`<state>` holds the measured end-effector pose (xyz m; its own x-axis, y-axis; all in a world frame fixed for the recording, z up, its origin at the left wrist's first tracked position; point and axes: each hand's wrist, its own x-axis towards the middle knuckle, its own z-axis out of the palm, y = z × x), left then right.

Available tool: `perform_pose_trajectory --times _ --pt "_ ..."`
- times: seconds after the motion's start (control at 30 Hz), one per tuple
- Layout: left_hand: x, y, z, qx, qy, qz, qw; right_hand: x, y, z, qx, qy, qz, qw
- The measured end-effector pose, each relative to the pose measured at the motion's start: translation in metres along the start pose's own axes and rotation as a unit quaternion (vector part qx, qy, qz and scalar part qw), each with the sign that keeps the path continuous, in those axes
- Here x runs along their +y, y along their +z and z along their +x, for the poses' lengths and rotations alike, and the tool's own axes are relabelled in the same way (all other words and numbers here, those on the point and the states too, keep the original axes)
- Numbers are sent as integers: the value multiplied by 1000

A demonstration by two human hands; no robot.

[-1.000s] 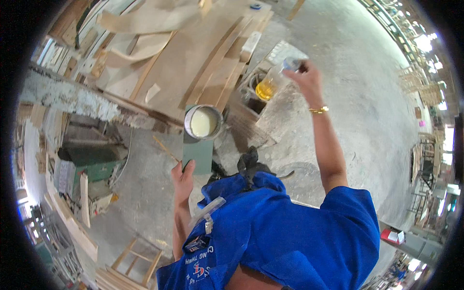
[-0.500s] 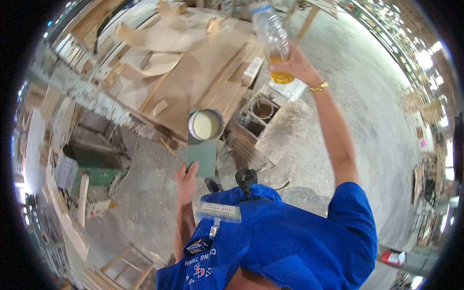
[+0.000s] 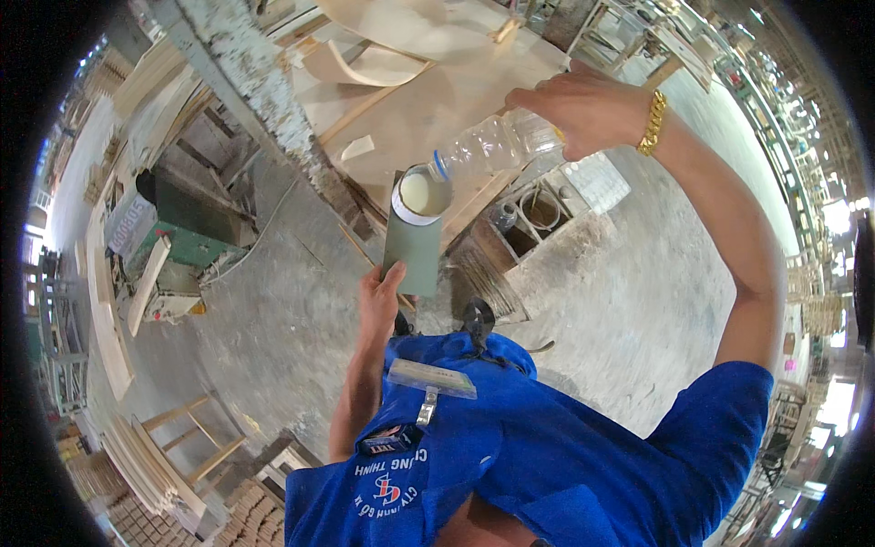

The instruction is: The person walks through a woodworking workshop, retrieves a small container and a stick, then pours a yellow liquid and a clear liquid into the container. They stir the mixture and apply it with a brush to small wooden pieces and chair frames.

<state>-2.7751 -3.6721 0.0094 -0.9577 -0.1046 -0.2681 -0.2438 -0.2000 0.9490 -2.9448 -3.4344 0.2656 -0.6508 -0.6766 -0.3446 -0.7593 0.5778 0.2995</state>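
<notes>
Tipping over since the earlier frame, one clear bottle (image 3: pixel 488 149) is now pointing its blue-ringed mouth at one cup (image 3: pixel 418 218) of pale liquid, its long axis slanting down-left. The right hand's (image 3: pixel 592 111) fingers are clamping its base end; the left hand's (image 3: pixel 381 290) are gripping one green board (image 3: pixel 412 261) beneath the cup.

Scene fairly bright, diffusely lit. Floor (image 3: pixel 638 301) beyond the worktop's (image 3: pixel 456 87) right edge is washed pale; small glints are caught on the clear bottle (image 3: pixel 492 148). Soft shade is cast below the worktop's near corner. Far right, background burnt out in white patches. Picture corners blacked out; straight lines bowed, detail smeared toward the rim.
</notes>
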Motion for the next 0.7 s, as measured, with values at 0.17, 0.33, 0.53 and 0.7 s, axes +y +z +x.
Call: perform_pose_trajectory --times 0.17,0.33,0.53,0.7 --pt "-13 -6 4 22 -6 -50 998 -13 -13 39 -35 -47 -106 993" --pt "-16 -13 5 15 -18 -60 998 -28 -24 69 -60 -69 -138 986" --pt "-16 -16 6 42 -29 -41 998 -45 -31 88 -70 -87 -170 979" --pt "-20 -25 10 12 -41 -44 998 -52 -24 101 -67 -110 -155 979"
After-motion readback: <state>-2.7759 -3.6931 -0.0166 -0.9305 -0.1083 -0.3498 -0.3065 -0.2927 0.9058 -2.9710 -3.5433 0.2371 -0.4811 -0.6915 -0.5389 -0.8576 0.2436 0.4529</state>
